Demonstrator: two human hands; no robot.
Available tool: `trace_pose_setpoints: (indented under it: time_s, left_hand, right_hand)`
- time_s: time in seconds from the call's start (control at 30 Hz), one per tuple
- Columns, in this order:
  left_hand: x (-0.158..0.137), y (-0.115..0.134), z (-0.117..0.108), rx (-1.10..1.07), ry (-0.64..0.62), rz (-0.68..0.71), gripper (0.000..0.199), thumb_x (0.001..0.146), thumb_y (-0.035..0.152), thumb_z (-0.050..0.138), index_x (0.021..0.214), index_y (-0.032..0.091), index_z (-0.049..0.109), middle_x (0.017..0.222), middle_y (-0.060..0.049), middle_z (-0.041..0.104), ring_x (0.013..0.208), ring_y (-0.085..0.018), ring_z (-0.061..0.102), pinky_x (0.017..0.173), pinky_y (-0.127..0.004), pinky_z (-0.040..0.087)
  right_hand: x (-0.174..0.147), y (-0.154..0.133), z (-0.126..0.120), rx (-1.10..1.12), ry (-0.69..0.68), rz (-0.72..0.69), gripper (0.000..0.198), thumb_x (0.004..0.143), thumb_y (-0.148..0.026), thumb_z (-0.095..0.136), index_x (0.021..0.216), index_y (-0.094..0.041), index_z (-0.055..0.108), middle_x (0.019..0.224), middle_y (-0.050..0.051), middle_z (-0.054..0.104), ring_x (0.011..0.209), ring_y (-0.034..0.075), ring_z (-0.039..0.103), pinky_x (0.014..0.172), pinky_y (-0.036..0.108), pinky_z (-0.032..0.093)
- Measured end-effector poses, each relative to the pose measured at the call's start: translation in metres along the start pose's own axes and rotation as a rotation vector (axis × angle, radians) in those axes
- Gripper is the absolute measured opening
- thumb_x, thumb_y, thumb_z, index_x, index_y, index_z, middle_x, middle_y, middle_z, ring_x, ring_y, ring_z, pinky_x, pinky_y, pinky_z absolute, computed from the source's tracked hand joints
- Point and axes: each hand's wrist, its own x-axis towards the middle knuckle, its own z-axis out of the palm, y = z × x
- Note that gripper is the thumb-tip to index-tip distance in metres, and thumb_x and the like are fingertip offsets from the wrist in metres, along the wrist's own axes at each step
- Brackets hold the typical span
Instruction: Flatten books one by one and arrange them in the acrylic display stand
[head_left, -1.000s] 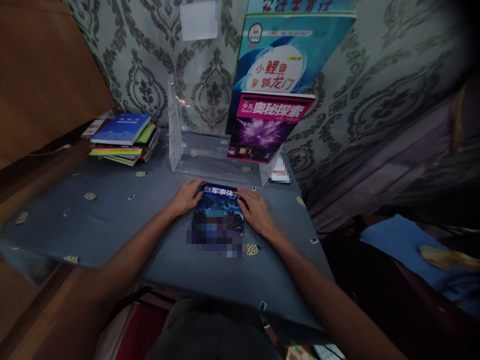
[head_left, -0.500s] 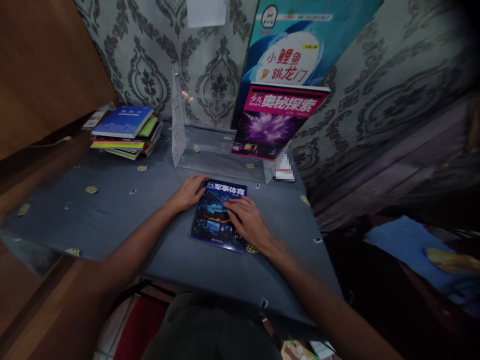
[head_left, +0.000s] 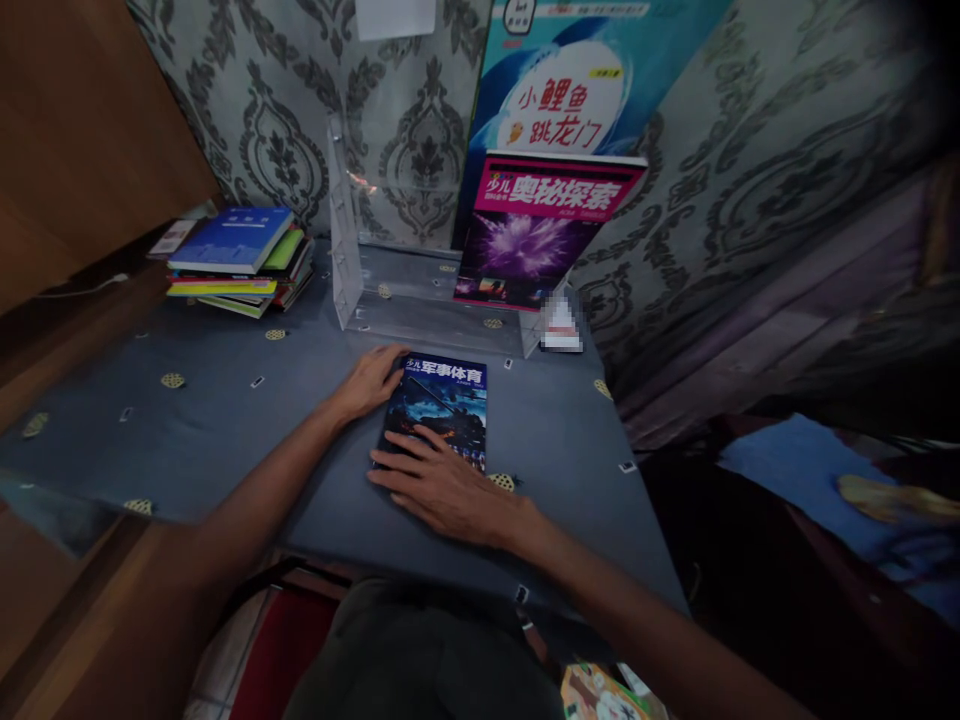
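A dark blue book with white lettering and a tank on its cover lies closed on the cloth-covered table. My left hand rests at the book's upper left corner, its fingertips touching the edge and the fingers loosely outstretched. Across the lower part of the cover lies my right hand, flat with fingers spread, hiding the book's bottom edge. Behind the book stands a clear acrylic rack. On its right side a magenta book leans in front of a larger teal book.
A stack of books with a blue one on top sits at the back left. Right of the rack is a small pixelated object. The patterned wall rises behind the table. A blue cloth lies off to the right.
My right hand has slid down and left from the middle of the cover to its lower part, fingers now spread. My left hand stays at the corner. The view has shifted slightly.
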Motion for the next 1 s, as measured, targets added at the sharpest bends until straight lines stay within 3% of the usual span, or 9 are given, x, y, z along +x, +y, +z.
trace_pose_setpoints:
  time_s: [0.2,0.4,0.5,0.63,0.77,0.87,1.0]
  left_hand:
    - [0.000,0.000,-0.001,-0.001,-0.007,-0.005,0.034,0.094,0.021,0.048,0.126,0.018,0.058,0.124,-0.011,0.068,0.119,-0.025,0.061,0.107,-0.045,0.048]
    - [0.000,0.000,0.000,0.010,-0.009,-0.026,0.035,0.093,0.021,0.050,0.128,0.020,0.057,0.128,-0.009,0.067,0.122,-0.024,0.061,0.109,-0.045,0.047]
    - [0.000,-0.001,0.000,0.013,-0.008,-0.022,0.035,0.092,0.020,0.050,0.127,0.020,0.058,0.126,-0.009,0.068,0.120,-0.024,0.061,0.109,-0.045,0.047]
    - [0.000,-0.002,0.001,0.018,-0.005,-0.011,0.034,0.093,0.021,0.050,0.126,0.018,0.058,0.124,-0.011,0.068,0.117,-0.025,0.063,0.107,-0.046,0.048]
    - [0.000,0.000,0.000,0.018,-0.008,-0.024,0.035,0.092,0.020,0.050,0.126,0.016,0.058,0.124,-0.012,0.068,0.118,-0.026,0.062,0.107,-0.047,0.048]
    - [0.000,0.002,-0.001,0.007,-0.022,-0.043,0.034,0.092,0.019,0.050,0.126,0.019,0.057,0.125,-0.010,0.068,0.119,-0.025,0.062,0.108,-0.046,0.048]
    - [0.000,0.004,-0.003,-0.002,-0.028,-0.042,0.034,0.093,0.020,0.051,0.126,0.019,0.057,0.127,-0.010,0.068,0.121,-0.025,0.061,0.108,-0.044,0.047]
  right_hand:
    - [-0.009,-0.002,0.000,0.085,0.047,-0.023,0.034,0.103,-0.021,0.048,0.134,-0.022,0.063,0.140,0.004,0.065,0.143,0.022,0.044,0.124,0.052,0.027]
    - [-0.036,0.012,-0.003,0.154,0.270,0.015,0.029,0.105,-0.025,0.047,0.124,-0.021,0.068,0.115,0.006,0.076,0.119,0.021,0.063,0.105,0.044,0.050]
    - [-0.044,0.036,-0.006,0.091,0.405,0.142,0.028,0.104,-0.025,0.047,0.117,-0.020,0.071,0.106,0.010,0.076,0.106,0.023,0.068,0.093,0.044,0.056]
    - [-0.047,0.081,-0.015,-0.003,0.447,0.332,0.029,0.103,-0.026,0.046,0.121,-0.022,0.069,0.116,0.011,0.074,0.113,0.027,0.065,0.097,0.051,0.055]
    - [-0.045,0.114,-0.018,-0.047,0.434,0.412,0.034,0.102,-0.028,0.045,0.127,-0.019,0.066,0.129,0.014,0.068,0.126,0.031,0.059,0.107,0.058,0.048]
    - [-0.048,0.118,-0.015,-0.049,0.441,0.443,0.035,0.102,-0.030,0.044,0.129,-0.020,0.065,0.130,0.014,0.068,0.128,0.032,0.057,0.107,0.060,0.046]
    - [-0.058,0.098,-0.014,-0.017,0.470,0.457,0.034,0.102,-0.031,0.046,0.126,-0.021,0.067,0.123,0.013,0.070,0.118,0.030,0.063,0.101,0.056,0.051]
